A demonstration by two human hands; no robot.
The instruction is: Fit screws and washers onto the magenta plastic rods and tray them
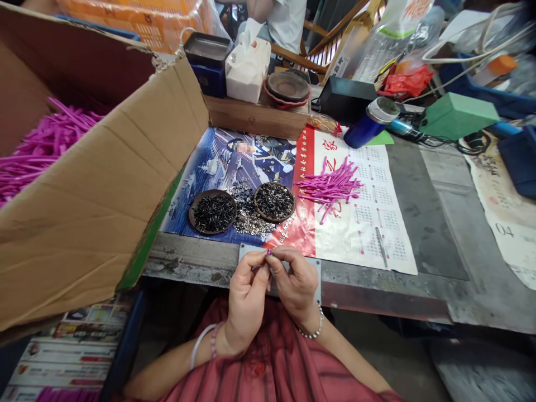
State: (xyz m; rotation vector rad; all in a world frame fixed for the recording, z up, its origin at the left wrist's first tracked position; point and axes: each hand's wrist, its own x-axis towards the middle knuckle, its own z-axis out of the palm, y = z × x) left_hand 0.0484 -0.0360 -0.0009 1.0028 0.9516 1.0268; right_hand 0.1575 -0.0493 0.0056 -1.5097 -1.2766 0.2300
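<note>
My left hand [247,293] and my right hand [295,285] meet at the table's front edge, fingers pinched together on a small pink piece [268,253] whose tip shows between the fingertips. Just beyond them sit two round dark dishes: the left dish [212,211] holds small black parts, the right dish [274,201] holds small silvery parts. Loose silvery washers [248,215] lie between the dishes. A pile of pink sticks [330,187] lies on the calendar sheet [360,223] to the right.
A large open cardboard box [96,184] with many pink sticks [37,151] stands at the left. A blue flask [371,124], tissue box [248,64], green box [458,114] and cables crowd the back. Another person sits at the far side.
</note>
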